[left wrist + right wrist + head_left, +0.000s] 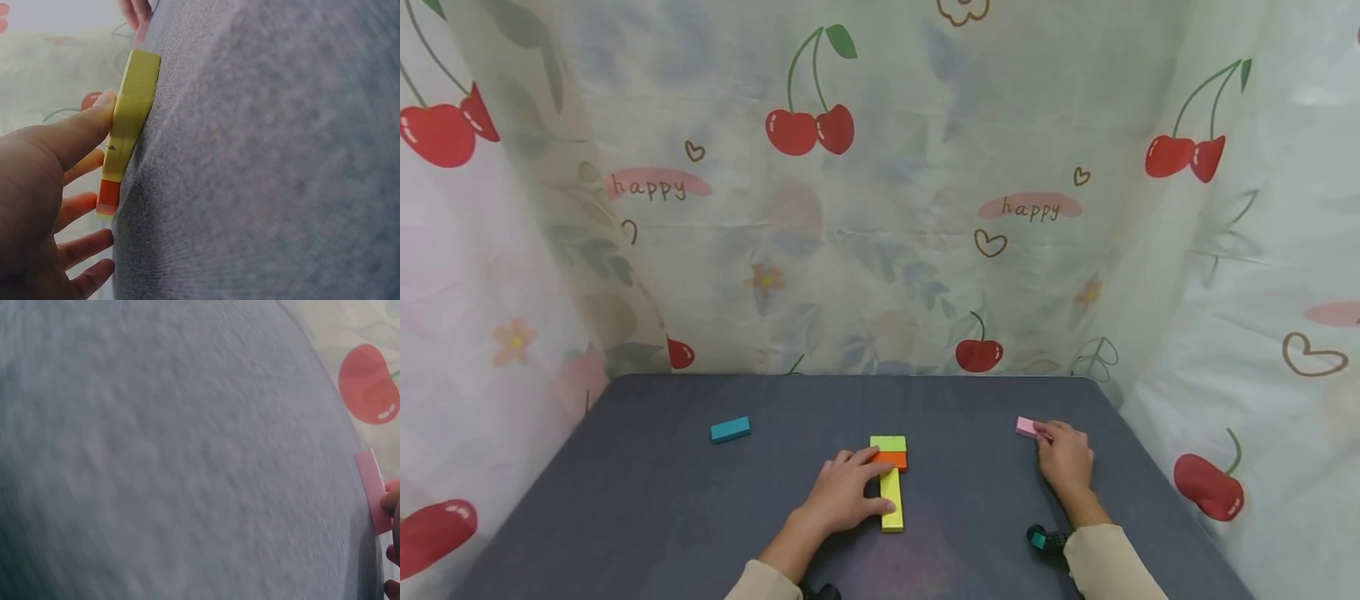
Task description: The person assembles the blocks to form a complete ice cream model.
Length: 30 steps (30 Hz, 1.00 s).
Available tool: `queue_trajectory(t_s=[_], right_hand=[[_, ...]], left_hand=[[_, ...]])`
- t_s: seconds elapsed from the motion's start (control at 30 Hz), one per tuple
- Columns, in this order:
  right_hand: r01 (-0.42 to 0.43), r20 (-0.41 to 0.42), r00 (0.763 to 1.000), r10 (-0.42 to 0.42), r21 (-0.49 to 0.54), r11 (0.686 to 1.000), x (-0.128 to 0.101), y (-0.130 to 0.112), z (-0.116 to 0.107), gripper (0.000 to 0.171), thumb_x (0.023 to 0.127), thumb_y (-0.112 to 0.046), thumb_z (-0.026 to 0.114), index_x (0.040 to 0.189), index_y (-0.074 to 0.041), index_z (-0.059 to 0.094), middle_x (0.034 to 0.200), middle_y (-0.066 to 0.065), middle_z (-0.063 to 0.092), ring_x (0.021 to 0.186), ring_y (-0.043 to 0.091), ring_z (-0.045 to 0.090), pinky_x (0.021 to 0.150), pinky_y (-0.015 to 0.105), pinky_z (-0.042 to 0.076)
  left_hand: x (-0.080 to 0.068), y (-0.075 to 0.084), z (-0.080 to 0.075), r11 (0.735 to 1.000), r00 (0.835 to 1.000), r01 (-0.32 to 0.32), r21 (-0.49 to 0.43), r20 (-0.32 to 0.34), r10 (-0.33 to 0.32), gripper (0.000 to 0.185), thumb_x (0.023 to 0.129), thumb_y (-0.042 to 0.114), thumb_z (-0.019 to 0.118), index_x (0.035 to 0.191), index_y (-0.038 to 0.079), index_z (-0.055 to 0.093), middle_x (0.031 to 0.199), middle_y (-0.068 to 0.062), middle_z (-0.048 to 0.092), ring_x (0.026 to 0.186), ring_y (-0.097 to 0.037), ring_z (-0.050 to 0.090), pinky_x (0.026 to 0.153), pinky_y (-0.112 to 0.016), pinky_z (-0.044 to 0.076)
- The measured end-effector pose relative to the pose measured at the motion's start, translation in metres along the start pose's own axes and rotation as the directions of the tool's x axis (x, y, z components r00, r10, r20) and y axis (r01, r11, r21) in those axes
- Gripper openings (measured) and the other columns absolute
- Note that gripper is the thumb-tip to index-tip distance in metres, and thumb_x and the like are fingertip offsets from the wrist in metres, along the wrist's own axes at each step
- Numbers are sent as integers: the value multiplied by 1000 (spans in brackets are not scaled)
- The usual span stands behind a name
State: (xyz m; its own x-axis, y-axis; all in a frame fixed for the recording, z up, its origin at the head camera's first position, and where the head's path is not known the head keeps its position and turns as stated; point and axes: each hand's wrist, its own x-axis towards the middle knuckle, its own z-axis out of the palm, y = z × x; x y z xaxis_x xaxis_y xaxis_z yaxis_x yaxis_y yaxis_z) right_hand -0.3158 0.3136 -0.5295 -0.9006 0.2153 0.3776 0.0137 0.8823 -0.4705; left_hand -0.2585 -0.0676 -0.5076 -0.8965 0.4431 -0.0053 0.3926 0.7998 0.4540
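Beside and over a yellow block (892, 508), my left hand (842, 493) spreads its fingers. Its thumb touches the yellow block (132, 119) near one end, and the fingertips reach the orange block (891, 460). Above the orange block lies a lime-green block (888, 443), touching it; the yellow block runs down from the orange one toward me. Over at the right, my right hand (1065, 454) pinches a pink block (1026, 427) at its right end. Only the fingertips and the pink block (373, 490) show at the right wrist view's edge.
A blue block (730, 430) lies alone on the left of the dark grey table (647, 500). Printed curtains (880, 192) stand behind the table and on both sides. Dark wrist devices (1047, 539) sit at both wrists.
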Motion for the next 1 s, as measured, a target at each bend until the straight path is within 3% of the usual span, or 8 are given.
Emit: queue_trajectory(t_s=[0.43,1.0], right_hand=[[52,33,998,-52,11,999,2,-26,16,21,95,-10,60,110,-6,74,118,19,63,111,43,49,88,60,35],[142,20,989,-144,64,988,-3,-64,38,17,91,-9,67,105,-8,76,110,15,66,104,39,54,85,58,38]], left_hand=[[-1,0,-1,1000,1000,2,1,2,-2,59,83,57,68,135,32,59,149,0,41,126,-30,42,96,-55,35],[-2,2,-2,1000,1000,7,-3,1,-7,58,83,57,69,135,32,60,149,0,42,124,-29,42,94,-53,36]])
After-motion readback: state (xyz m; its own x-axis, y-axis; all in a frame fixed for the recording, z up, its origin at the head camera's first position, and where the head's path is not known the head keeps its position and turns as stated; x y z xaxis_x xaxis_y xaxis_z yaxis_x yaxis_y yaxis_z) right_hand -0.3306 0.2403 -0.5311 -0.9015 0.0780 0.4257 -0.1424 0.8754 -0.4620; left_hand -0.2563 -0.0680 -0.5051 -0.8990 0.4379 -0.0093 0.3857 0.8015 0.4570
